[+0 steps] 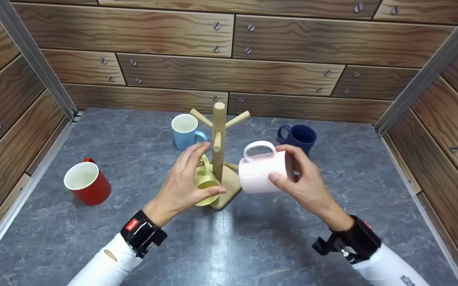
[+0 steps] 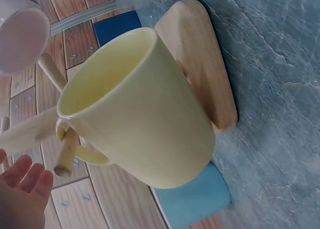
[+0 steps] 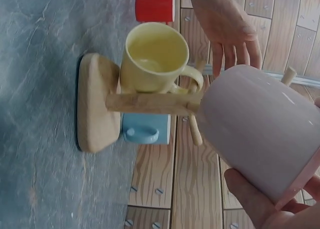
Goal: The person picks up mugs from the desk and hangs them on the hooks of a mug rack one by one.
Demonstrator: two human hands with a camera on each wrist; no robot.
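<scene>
Left hand (image 1: 183, 178) spread, right hand (image 1: 304, 180) pinching the pink mug (image 1: 260, 174)

Head view: your left hand sits just left of the wooden stand (image 1: 218, 159), thumb well apart from the fingers, with the yellow mug (image 1: 208, 184) showing between. Right of the stand, your right hand has the pink mug tipped on its side, handle up, mouth to the right, thumb on the near side. Light blue mug (image 1: 185, 137) upright, far and left of the stand; dark blue mug (image 1: 301, 138) far right, beyond your right hand; red mug (image 1: 92, 187) upright at the left.

Left wrist view: yellow mug hangs on the stand, a peg (image 2: 66, 154) through its handle. Your left fingers lie clear of it.

Right wrist view: your left fingers are extended, holding nothing. Your right thumb presses the pink mug's outer wall near the rim. Mug overlaps the stand's top; cannot tell whether they touch.
</scene>
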